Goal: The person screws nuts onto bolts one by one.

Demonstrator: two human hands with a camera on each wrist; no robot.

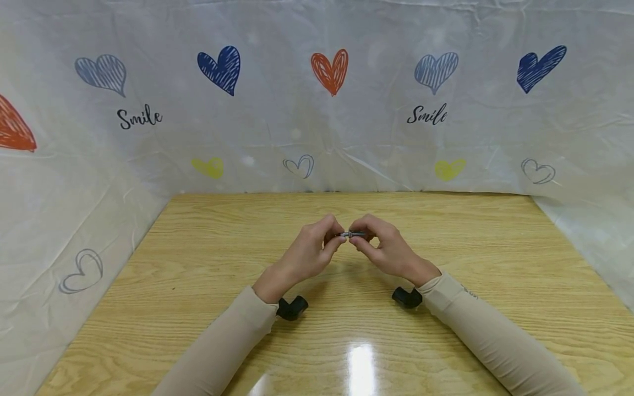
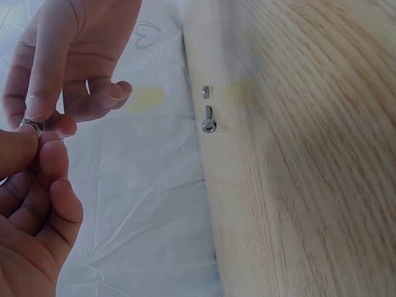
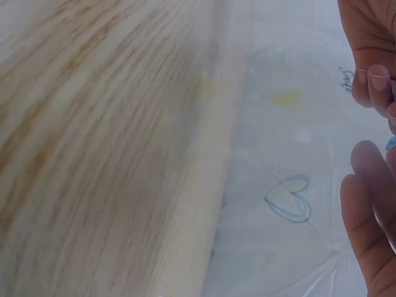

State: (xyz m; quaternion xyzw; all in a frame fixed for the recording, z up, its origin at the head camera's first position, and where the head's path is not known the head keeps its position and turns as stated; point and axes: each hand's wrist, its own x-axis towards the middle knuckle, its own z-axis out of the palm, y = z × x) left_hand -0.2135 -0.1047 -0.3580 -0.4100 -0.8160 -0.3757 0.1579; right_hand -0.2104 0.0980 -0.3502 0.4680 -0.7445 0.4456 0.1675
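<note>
Together, both hands pinch opposite ends of a small metal piece

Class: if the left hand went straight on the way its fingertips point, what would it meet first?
Probably the right hand, fingertips first: the left hand points toward it along the small metal fastener both pinch. The gap looks narrow, though depth is unclear.

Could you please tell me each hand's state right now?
Left hand: closed, pinching small metal hardware.
Right hand: closed, pinching its other end.
</note>
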